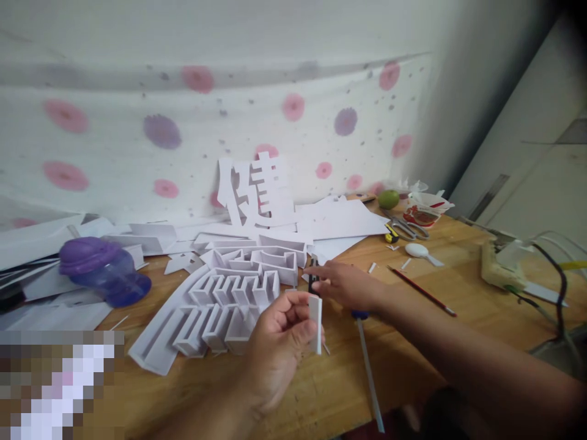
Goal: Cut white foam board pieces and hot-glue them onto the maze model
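My left hand (287, 342) is closed, pinching a small white strip of board (315, 325) upright between thumb and fingers. My right hand (346, 284) reaches forward with fingers stretched and slightly apart, at a small black object (313, 276) whose kind I cannot make out. Its thumb and forefinger overlap this object; no firm grip shows. Just left of my hands lies a white letter-like structure (160, 360) with raised thin walls forming many narrow channels. Behind it, a white cut-out Chinese character (241, 201) leans against the curtained wall.
White board sheets (342, 220) and scraps lie at the back. A purple cup (105, 269) stands left. To the right are scissors (410, 229), a tape measure (391, 233), a white spoon (417, 250), a pencil (424, 292) and a power strip (495, 269). A long thin rod (369, 373) lies near the front edge.
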The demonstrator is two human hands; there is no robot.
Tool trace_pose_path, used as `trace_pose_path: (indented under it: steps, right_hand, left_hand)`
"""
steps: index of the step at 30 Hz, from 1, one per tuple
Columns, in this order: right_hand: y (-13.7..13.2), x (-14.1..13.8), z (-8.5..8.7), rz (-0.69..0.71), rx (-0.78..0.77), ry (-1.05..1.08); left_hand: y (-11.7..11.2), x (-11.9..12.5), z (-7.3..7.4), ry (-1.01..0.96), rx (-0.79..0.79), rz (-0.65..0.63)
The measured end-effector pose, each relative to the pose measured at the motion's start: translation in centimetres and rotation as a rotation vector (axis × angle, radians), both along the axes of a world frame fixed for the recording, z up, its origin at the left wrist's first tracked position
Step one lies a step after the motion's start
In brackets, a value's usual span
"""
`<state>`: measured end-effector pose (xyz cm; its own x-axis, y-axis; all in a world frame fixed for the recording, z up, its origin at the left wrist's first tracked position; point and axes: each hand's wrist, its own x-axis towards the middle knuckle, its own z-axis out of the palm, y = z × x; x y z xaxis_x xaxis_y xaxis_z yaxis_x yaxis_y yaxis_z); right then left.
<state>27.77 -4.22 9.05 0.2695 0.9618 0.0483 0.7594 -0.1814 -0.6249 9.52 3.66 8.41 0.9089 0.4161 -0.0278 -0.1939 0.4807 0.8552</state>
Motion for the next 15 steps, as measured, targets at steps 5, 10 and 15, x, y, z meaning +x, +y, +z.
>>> trace_pose_path:
  steps: [5, 10, 15]
  right_hand:
    - [2.2, -2.0, -1.4, -0.072, -0.174, -0.243]
    - [1.5, -1.7, -0.2, -0.132, -0.179, -0.234]
    - [-3.5, 0.1, 2.3, -0.16, -0.05, -0.029]
  left_hand:
    - [0.9, 0.0, 0.3, -0.046, -0.085, -0.042]
    - [1.0, -0.2, 0.2, -0.049, -0.211, -0.085]
    - [1.2, -0.3, 0.1, -0.062, -0.233, -0.073]
